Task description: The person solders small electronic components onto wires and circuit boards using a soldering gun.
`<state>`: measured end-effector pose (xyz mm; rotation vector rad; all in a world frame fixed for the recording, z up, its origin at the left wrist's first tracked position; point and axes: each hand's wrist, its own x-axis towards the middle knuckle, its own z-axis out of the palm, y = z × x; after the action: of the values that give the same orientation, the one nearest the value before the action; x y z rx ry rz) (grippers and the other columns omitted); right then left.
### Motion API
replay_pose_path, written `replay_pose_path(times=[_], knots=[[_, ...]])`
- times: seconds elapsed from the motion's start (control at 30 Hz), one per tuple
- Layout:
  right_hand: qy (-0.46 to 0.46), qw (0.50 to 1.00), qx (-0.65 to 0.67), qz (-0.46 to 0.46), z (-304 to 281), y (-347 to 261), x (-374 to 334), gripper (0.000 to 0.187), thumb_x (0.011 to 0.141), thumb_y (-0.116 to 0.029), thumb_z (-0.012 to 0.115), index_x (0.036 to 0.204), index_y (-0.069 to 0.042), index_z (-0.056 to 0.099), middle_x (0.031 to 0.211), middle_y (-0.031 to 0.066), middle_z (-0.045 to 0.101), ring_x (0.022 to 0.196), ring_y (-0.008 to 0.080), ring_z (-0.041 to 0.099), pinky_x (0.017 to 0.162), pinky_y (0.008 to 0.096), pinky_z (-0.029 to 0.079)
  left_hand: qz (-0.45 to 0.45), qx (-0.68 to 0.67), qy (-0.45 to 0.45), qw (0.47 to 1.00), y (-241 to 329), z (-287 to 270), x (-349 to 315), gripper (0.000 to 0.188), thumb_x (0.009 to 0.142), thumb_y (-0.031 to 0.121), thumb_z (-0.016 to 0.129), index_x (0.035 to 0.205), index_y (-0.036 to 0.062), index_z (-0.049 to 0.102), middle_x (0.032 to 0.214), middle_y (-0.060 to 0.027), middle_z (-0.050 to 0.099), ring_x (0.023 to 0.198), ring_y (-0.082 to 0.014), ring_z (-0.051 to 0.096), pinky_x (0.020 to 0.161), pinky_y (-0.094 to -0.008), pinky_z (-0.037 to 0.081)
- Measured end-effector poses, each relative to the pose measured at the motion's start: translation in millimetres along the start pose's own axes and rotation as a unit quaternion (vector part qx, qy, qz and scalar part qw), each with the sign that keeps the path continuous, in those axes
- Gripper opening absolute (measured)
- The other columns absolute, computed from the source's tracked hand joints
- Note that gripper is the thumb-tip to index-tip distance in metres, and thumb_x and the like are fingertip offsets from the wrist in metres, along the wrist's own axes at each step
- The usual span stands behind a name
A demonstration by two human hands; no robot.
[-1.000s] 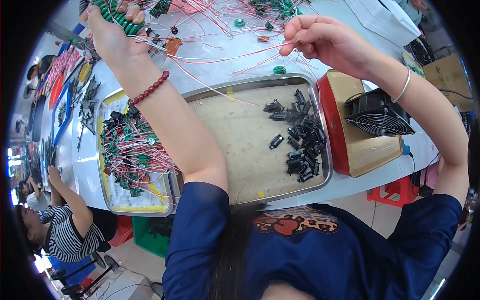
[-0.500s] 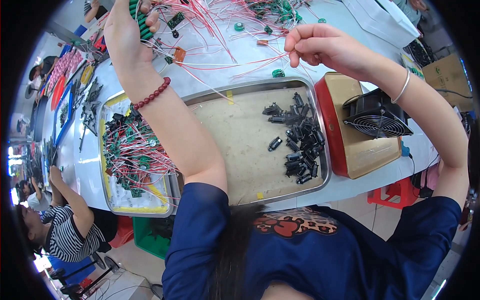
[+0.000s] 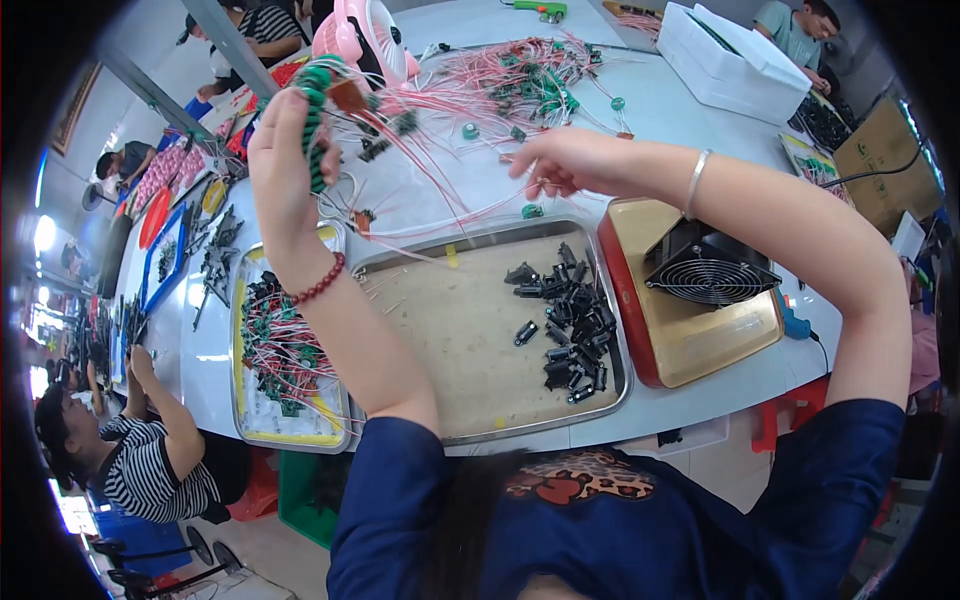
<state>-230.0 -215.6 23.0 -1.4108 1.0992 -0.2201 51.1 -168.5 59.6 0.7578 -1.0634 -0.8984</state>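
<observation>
My left hand (image 3: 285,170) is raised above the table, shut on a bundle of green wound parts (image 3: 315,115) with red and white wires trailing off to the right. My right hand (image 3: 560,162) pinches the thin wires (image 3: 450,100) near their far ends, over the top edge of a metal tray (image 3: 470,350). That tray holds a heap of small black parts (image 3: 565,325) on its right side. A bead bracelet circles my left wrist and a silver bangle my right.
A smaller tray (image 3: 285,350) at left is full of wired green parts. A black fan (image 3: 710,270) sits on a red and gold box at right. More wired parts (image 3: 530,80), a pink fan (image 3: 365,40) and a white box (image 3: 730,60) lie farther back. A person (image 3: 150,450) works at lower left.
My left hand has lifted the green bundle higher and swung it toward the middle. My right hand stays on the wires, drawing them out between the hands.
</observation>
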Motion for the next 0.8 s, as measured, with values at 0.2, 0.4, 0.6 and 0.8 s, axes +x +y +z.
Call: replay_pose_path(times=[0.2,0.4,0.6,0.8], knots=[[0.117,0.988,0.099,0.033,-5.0,-28.7,46.0,0.082,0.093,-0.057,0.038,0.145,0.005,0.024,0.140,0.0311,0.038,0.131,0.0355,0.041,0.109,0.0420,0.030,0.047,0.203,-0.147,0.967,8.5,28.8,-41.2,0.018,0.093,0.018,0.059,0.099,0.0024,0.062,0.062,0.0059,0.049,0.049,-0.0012,0.042,0.043,-0.0179,0.030],[0.031,0.997,0.064,0.020,-27.5,-31.0,103.0,0.073,0.098,-0.049,0.031,0.148,0.001,0.010,0.138,0.0284,0.044,0.131,0.0378,0.041,0.111,0.0545,0.023,0.102,0.358,-0.330,0.868,10.5,53.4,-55.0,0.020,0.084,0.018,0.067,0.096,0.0022,0.064,0.065,-0.0070,0.058,0.059,-0.0117,0.055,0.056,-0.0264,0.043],[0.164,0.983,0.085,0.001,-37.9,-53.6,118.0,0.036,0.097,-0.022,0.042,0.121,0.004,0.047,0.110,0.0201,0.066,0.104,0.0321,0.063,0.100,0.0526,0.039,0.126,0.394,-0.376,0.829,11.8,66.0,-60.5,0.026,0.082,0.030,0.068,0.090,0.0053,0.063,0.072,-0.0158,0.062,0.066,-0.0340,0.061,0.059,-0.0386,0.047],[0.234,0.963,0.137,0.005,-57.8,-53.1,139.1,0.017,0.091,-0.015,0.045,0.099,-0.005,0.057,0.090,0.0113,0.070,0.077,0.0226,0.069,0.075,0.0438,0.049,0.149,0.452,-0.391,0.788,-3.2,60.7,-59.8,0.030,0.084,0.036,0.065,0.088,0.0062,0.060,0.074,-0.0148,0.064,0.069,-0.0357,0.061,0.060,-0.0431,0.047]])
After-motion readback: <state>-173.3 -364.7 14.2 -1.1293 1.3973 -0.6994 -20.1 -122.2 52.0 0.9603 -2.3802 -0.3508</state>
